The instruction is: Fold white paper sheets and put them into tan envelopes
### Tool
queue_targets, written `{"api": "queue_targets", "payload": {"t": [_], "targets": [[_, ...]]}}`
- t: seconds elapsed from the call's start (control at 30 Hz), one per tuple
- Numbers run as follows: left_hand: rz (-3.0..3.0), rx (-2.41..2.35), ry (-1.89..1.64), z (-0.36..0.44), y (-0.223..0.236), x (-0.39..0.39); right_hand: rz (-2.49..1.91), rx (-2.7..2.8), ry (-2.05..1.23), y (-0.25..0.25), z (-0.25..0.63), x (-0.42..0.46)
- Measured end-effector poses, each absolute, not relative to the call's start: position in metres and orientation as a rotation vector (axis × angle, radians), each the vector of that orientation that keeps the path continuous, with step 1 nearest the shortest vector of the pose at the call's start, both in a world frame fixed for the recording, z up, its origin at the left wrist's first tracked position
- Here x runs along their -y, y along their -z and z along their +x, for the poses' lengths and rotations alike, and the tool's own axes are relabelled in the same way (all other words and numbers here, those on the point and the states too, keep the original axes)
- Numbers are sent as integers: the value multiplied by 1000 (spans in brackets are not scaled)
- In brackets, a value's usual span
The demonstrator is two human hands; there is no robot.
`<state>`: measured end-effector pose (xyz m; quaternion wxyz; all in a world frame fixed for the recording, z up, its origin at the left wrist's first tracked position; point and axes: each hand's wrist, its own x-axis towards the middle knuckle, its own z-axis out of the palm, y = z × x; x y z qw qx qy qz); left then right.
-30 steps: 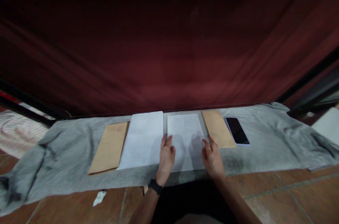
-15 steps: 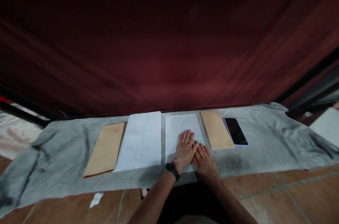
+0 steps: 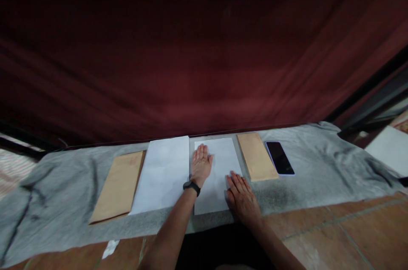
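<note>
A white sheet of paper (image 3: 219, 193) lies in front of me on a grey cloth (image 3: 309, 168). My left hand (image 3: 201, 163), with a black band on its wrist, rests flat on the sheet's left side, fingers stretched upward. Over the lower right edge of the same sheet lies my right hand (image 3: 241, 195), its fingers flat and slightly spread. Left of it is a stack of white paper (image 3: 164, 172). One brown envelope (image 3: 257, 157) sits to the right of the sheet, close to my right hand. Neither hand grasps anything.
A stack of brown envelopes (image 3: 117, 187) lies at the left of the white paper. Right of the single envelope is a phone (image 3: 280, 158) with a dark screen. Behind the cloth rises a dark red curtain (image 3: 204, 70). A crumpled white scrap (image 3: 110, 248) lies on the tiled floor (image 3: 318, 231).
My hands, side by side and touching before, are now apart. The left hand has slid left across the sheet, while the right stays near its lower right edge. The view has shifted slightly.
</note>
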<state>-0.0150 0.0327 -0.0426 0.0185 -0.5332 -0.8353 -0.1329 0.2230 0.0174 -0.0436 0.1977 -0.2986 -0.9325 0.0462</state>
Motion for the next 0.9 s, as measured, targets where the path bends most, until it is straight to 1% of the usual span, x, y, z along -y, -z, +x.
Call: {"api": "queue_targets", "payload": {"t": [0.2, 0.37, 0.67, 0.9], "targets": [[-1529, 2587, 377, -20, 41, -37, -840, 2610, -86, 43, 223, -17], [-1783, 2440, 380, 12, 44, -24, -848, 2613, -76, 43, 222, -18], [-2073, 2199, 413, 50, 43, 43, -846, 2601, -65, 51, 222, -20], [-2235, 2092, 331, 72, 36, 90, -776, 2641, -96, 56, 227, -22]]}}
